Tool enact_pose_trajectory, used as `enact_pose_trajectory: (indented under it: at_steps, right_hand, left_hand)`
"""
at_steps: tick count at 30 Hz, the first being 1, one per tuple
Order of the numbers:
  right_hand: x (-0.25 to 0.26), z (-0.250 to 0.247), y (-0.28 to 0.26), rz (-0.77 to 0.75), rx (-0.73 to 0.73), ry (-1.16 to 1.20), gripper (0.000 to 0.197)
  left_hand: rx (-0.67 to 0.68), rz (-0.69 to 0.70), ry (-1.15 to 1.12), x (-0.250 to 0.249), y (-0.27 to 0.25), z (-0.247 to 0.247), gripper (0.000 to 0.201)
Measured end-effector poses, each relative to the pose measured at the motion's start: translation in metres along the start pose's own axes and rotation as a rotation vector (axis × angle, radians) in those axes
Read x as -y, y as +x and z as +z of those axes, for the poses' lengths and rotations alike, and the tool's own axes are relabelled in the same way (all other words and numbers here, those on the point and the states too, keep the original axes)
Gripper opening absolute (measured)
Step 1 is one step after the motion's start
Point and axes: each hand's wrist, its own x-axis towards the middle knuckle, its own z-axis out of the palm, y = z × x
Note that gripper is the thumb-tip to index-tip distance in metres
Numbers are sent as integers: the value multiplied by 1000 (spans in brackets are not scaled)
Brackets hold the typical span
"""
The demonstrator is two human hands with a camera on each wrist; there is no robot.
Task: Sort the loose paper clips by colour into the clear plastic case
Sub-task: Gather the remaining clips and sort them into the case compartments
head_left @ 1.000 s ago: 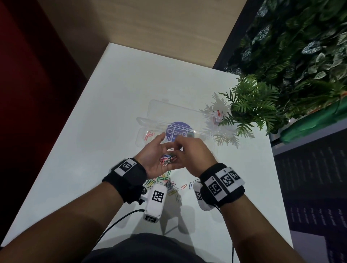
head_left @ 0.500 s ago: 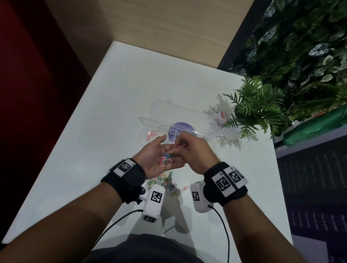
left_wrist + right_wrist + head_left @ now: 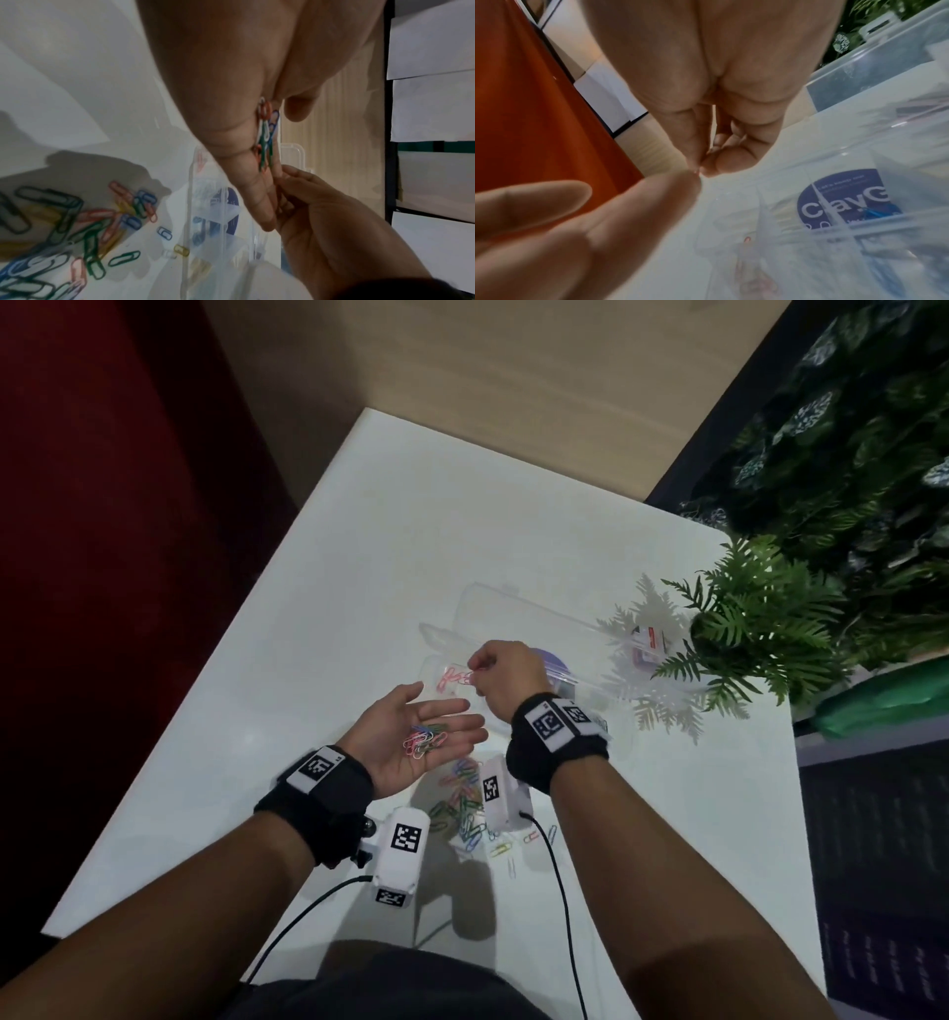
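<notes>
Right wrist view, clear plastic case (image 3: 859, 85), blue round label (image 3: 844, 201) reading "ClayG"

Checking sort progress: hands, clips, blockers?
Left hand open, cupping mixed clips. Right hand pinching pink clip over case. No blockers.

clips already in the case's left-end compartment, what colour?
Pink-red clips in the clear case; head view shows it best.

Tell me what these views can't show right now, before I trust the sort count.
- Clip in the right hand: only a red speck shows at the pinch, right wrist view.
- Clips in the left hand: overlapped, uncountable, head view.
- Clear plastic case: right end hidden behind the fern; far compartments blurred.
- Loose paper clips: partly hidden by the wrist cameras.
</notes>
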Motion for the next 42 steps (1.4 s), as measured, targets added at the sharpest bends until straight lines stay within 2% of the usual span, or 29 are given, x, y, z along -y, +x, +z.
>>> enact_pose_trajectory:
  at_steps: [5,10,14,16,24,27,31,34,37,40,42]
  right_hand:
    - [8,1,7,11,3,-56,24]
    - [17,-16,-31,-148,-29,-36,15]
    - [24,-18,-63,-328,110,-177,26]
    - [23,-20,-68,-361,109,-220,31]
    - [15,-20,-70,-338,141,-300,29]
    - [13,-28,-73,-290,137,-229,30]
    - [10,-34,-80,-271,75,-262,7]
    - [7,-34,-84,-302,35,-279,7]
    - [2,-35,-84,-254,40,-176,13]
    - [-7,-37,-84,-196,5,-100,13]
    - [-11,-38,-85,-152,-21,23,11]
  left_hand:
    - [6,26,-19,-11,0,-2,53]
    - [57,63,-28,-17,4,5,50]
    - [84,73,-59,-16,9,14,50]
    - [83,62,-68,-14,12,16,54]
    - [160,24,5,-9,5,22,48]
    - [186,21,27,-7,5,23,51]
    - [191,19,70,-2,4,29,53]
    - [192,27,80,2,3,32,54]
    - [187,35,111,5,1,35,49]
    - [201,19,147,8,-2,37,31]
    - [208,10,163,9,-2,37,36]
